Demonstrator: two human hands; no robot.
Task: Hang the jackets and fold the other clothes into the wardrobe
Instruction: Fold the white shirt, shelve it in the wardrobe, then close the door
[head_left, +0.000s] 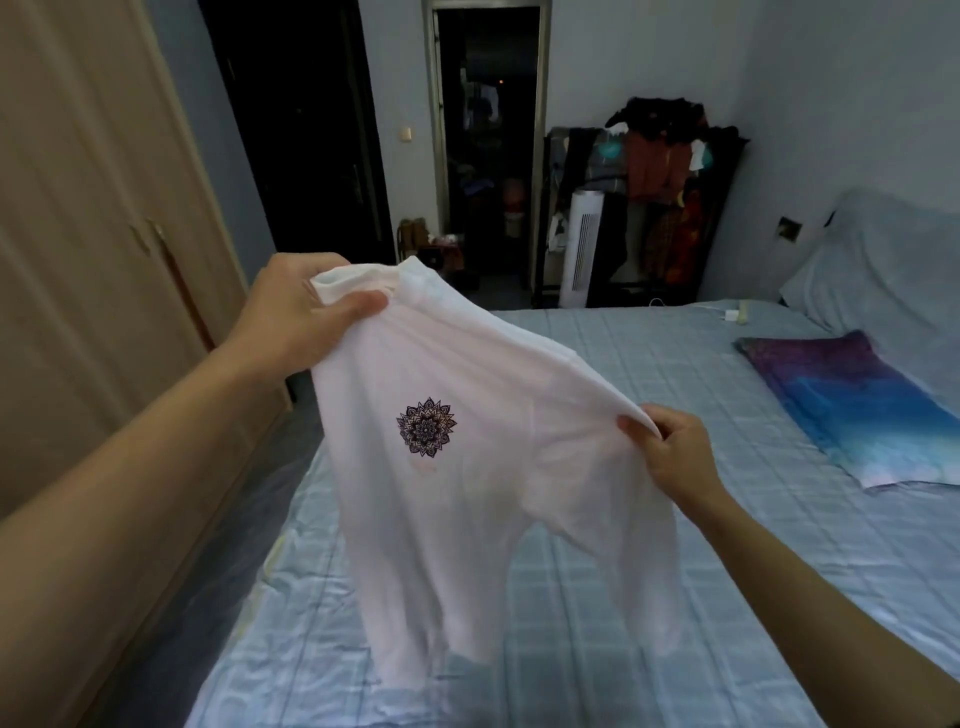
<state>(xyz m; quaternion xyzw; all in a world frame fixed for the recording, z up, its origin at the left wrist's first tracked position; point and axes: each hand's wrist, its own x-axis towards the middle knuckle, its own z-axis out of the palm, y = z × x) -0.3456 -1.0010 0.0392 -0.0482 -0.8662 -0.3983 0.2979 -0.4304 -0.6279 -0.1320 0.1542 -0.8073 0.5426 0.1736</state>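
A white T-shirt (483, 499) with a small dark mandala print hangs in the air over the bed. My left hand (301, 306) grips its upper edge near the collar, thumb pressed on the cloth. My right hand (675, 452) pinches the other upper corner, lower and to the right. The shirt's hem droops down to the blue checked bedsheet (649, 364). The beige wardrobe (88, 234) stands at the left with its doors closed.
A folded purple-and-blue cloth (852, 405) lies on the bed at the right, beside a pillow (883, 270). A rack piled with clothes (660, 176) and a white tower fan (582, 244) stand by the far wall. Dark doorways open behind.
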